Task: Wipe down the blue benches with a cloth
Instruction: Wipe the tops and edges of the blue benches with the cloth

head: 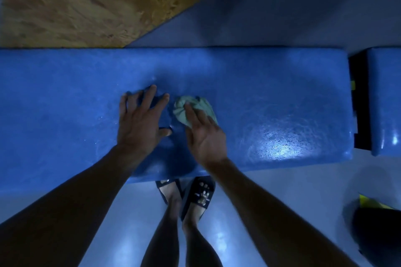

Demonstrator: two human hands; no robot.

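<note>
Pale grey floor (282,212) runs under everything, and across it stands the long blue counter (271,84), its long axis going from left to right in the view. Beyond its right end, apart by a dark gap, stands a second blue counter (386,102). Behind the first counter, to the left, a brown board (76,2) lies on the floor.

Near the middle of the first counter are both hands. The left hand (141,123) rests flat on the surface, its fingers spread and holding nothing. Just beside it, toward the right end, the right hand (205,134) presses the pale green cloth (195,108) down with nearly straight fingers; the cloth is crumpled and lies under and in front of the fingertips, so this hand is the nearer one to it.

From the cloth, a long stretch of counter continues to the right end, where a shiny patch reflects light. I judge the coming stroke must go along the long axis. Below the near edge of the counter, two feet in dark sandals (199,195) stand on the floor.
</note>
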